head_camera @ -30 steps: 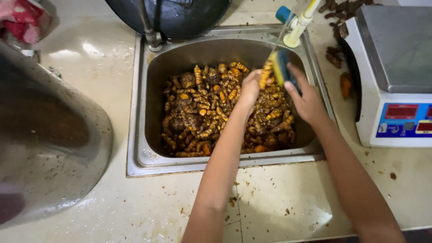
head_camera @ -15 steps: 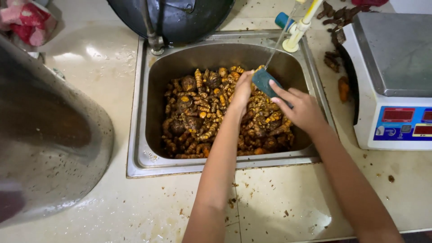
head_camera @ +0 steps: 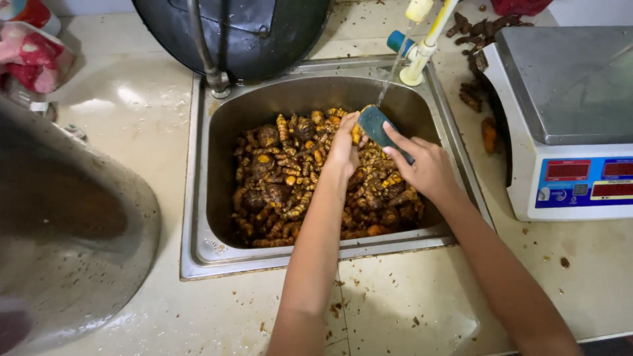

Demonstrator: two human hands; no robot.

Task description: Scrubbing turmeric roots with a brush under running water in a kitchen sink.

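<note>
Right hand (head_camera: 428, 168) now presses a dark green scrub pad (head_camera: 379, 125) against the yellow root pinched in left hand (head_camera: 344, 146), under the tap stream near the sink's (head_camera: 198, 198) back edge; half a second earlier the pad was apart from the root, so scrubbing has resumed.

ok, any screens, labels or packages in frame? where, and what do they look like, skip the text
Weighing scale: right of the sink, white body, steel platform.
Scale display panel: front face, blue, red rectangular readout windows, small buttons.
Crumpled pink and white package: top left on the counter.
</note>
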